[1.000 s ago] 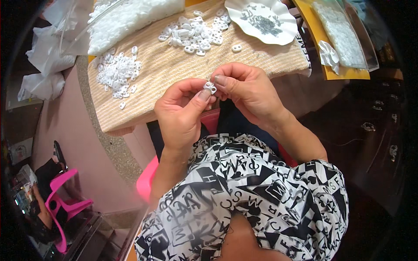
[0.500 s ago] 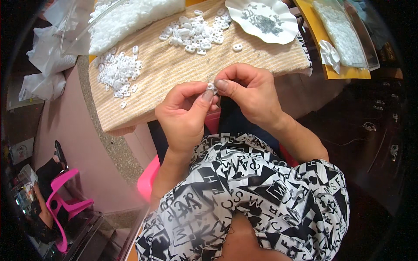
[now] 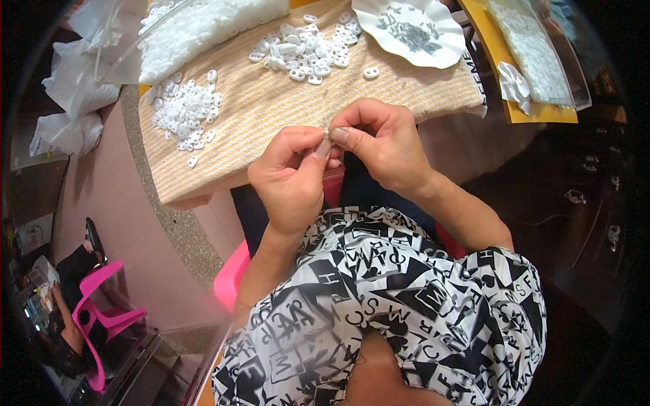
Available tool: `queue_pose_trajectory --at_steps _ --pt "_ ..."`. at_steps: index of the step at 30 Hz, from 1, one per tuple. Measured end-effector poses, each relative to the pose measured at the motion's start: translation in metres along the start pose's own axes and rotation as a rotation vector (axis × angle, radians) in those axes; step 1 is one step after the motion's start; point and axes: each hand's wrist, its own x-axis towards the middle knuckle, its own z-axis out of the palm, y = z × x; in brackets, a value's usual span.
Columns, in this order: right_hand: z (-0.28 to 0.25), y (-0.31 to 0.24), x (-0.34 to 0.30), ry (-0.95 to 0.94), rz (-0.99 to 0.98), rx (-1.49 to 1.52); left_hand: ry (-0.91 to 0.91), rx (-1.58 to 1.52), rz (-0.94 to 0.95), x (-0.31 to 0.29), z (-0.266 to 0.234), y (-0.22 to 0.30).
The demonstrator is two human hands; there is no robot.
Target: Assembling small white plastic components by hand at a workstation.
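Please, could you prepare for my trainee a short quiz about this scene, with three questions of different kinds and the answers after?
1. True or false: the left hand and the right hand are close together at their fingertips.
2. What lies on the wavy white plate?
A) spoons
B) small grey pieces
C) a pair of scissors
3. Fill in the gap: the left pile of white pieces lies on a striped ____.

Key:
1. True
2. B
3. cloth
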Motion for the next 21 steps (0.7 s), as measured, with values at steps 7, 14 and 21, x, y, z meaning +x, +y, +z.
queue_pose_trajectory --at_steps 7,14,21 --pt "-0.014 -0.004 0.012 -0.038 0.112 0.092 0.096 -0.166 -0.191 0.009 -0.006 0.001" --pt "-0.027 -0.015 0.037 0.047 -0.188 -0.553 0.112 -0.348 -0.236 0.020 -0.024 0.003" --pt "-0.006 -0.005 0.096 -0.180 -0.610 -1.351 0.180 -0.364 -0.166 0.030 -0.042 0.007"
